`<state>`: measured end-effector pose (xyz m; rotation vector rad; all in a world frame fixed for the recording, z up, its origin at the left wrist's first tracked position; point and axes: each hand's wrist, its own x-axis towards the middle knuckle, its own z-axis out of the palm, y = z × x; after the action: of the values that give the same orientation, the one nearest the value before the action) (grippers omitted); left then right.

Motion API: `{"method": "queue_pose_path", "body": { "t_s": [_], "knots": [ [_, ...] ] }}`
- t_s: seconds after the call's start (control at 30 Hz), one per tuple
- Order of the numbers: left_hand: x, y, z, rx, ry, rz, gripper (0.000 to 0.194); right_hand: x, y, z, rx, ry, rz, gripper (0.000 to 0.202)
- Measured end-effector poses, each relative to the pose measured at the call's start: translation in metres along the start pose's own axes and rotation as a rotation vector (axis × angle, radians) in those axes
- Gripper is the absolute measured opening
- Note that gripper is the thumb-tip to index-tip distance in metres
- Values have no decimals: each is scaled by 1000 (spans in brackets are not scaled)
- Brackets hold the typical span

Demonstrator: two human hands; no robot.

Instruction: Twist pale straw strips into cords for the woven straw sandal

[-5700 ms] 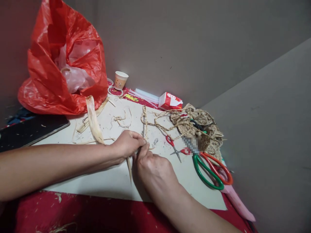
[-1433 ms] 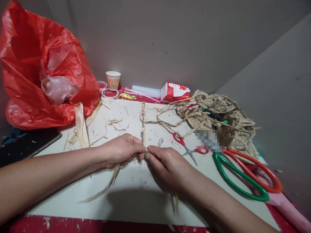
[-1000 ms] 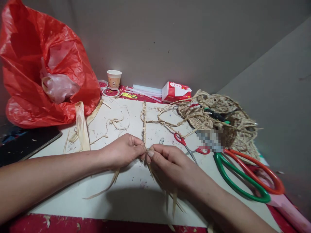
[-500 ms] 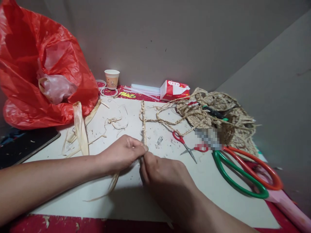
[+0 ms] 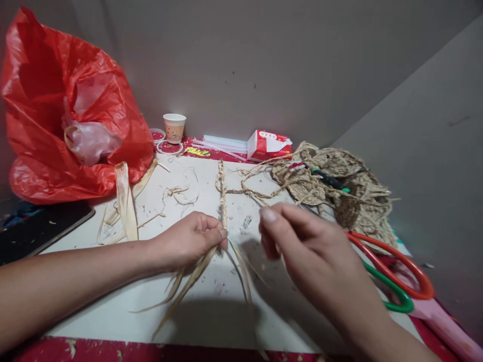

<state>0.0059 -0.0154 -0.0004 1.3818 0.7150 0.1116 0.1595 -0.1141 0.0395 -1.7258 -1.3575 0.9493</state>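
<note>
Between thumb and fingers, my left hand (image 5: 198, 239) pinches the lower end of a thin straw-coloured braid (image 5: 223, 203) on the white board. Loose fibre strands (image 5: 241, 271) fan out below the pinch, to both sides. My right hand (image 5: 298, 241) is raised to the right of the braid, apart from it, with fingers curled; whether a thin strand is between them is too small to tell. Past it, a heap of braided cord (image 5: 332, 181) lies at the back right. Large shears with red and green handles (image 5: 400, 266) are partly hidden by my right hand.
At the left, a red plastic bag (image 5: 124, 125) stands behind a dark flat device (image 5: 45, 226). Dry husk strips (image 5: 126, 206) lie beside the bag. A paper cup (image 5: 174, 129), straws and a red tissue pack (image 5: 268, 146) are by the wall.
My right hand has left the braid and moved right and up, now covering the small scissors. The loose strands below my left hand have come into view. My left hand keeps its pinch.
</note>
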Motion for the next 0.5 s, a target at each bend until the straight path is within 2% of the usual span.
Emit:
{"method": "queue_pose_path", "body": {
  "t_s": [0.03, 0.07, 0.1, 0.17, 0.23, 0.37, 0.5],
  "knots": [
    [1, 0, 0, -2, -4, 11, 27, 8, 3, -1, 22, 106, 22, 36],
    [1, -1, 0, -6, -17, 34, 27, 14, 8, 1, 75, 95, 35, 33],
    [2, -1, 0, -14, -42, 69, 27, 19, 13, 5, 163, 24, 69, 32],
    [3, -1, 1, -21, -101, 126, 27, 24, 24, 16, 299, -231, 150, 37],
    [3, 0, 1, -7, -118, 138, 26, 23, 31, 24, 347, -377, 203, 42],
    [1, 4, 1, 86, -43, 101, 20, 23, 34, 22, 295, -382, 140, 40],
    [0, 6, -1, 168, -63, 84, 18, 28, 31, 13, 222, -420, 100, 40]
  ]
}}
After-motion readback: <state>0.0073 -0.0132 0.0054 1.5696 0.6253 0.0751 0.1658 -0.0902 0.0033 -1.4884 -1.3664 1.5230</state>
